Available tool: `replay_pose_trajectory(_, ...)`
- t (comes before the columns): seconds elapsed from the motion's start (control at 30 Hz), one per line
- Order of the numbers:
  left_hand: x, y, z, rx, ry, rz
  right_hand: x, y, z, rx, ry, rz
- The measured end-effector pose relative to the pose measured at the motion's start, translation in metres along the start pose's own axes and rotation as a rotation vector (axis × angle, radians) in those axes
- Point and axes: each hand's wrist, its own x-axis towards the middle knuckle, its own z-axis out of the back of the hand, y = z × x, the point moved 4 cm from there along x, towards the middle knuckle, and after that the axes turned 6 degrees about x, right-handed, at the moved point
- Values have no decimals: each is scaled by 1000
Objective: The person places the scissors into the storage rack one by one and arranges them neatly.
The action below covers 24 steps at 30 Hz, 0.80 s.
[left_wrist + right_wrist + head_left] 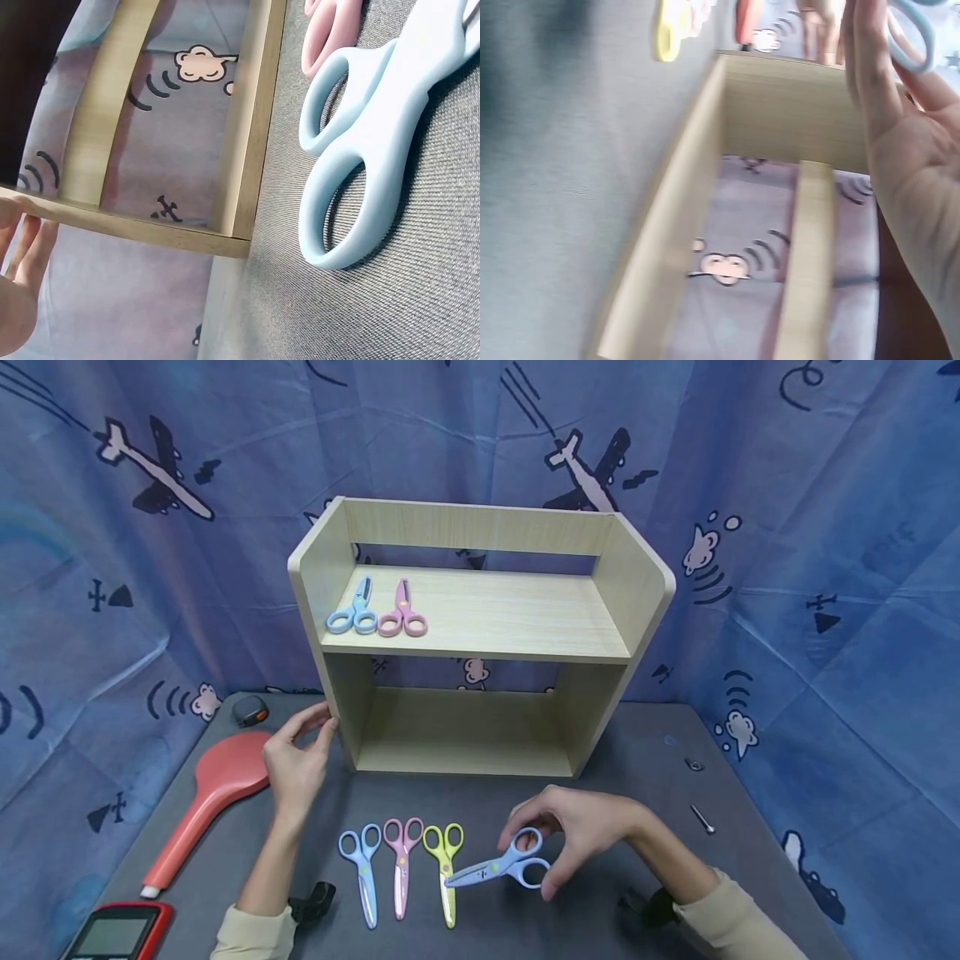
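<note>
Light blue scissors (498, 867) are in my right hand (581, 827), which holds them by the finger loops, above the table, blades pointing left. In the right wrist view, part of a blue loop (922, 41) shows at the fingers. With its fingertips my left hand (296, 764) touches the outer left side of a two-tier wooden shelf (480, 653). Blue scissors (362, 868), pink scissors (402, 864) and yellow scissors (446, 868) lie in a row before the shelf, loops toward it. On its upper tier lie blue scissors (355, 610) and pink scissors (403, 610).
Left of the shelf lies a red paddle-shaped object (221, 777), with a small black item (250, 711) behind it and a red device with a screen (116, 933) in front. A small ring (694, 764) and a metal bolt (702, 819) lie at the right. Patterned cloth (480, 427) hangs behind.
</note>
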Motion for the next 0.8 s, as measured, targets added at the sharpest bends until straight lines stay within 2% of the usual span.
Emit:
replay_pose_trajectory(0.13, 0, 1, 0, 12, -4, -7, -5, 22, 4, -26, -123, 88)
replay_pose_trajectory(0.37, 0, 0, 0, 2, -7, -11, -11, 54, 12, -137, -365, 239)
replay_pose_trajectory(0.8, 0, 1, 0, 26, -1, 7, -9, 102, 26, -291, -742, 486)
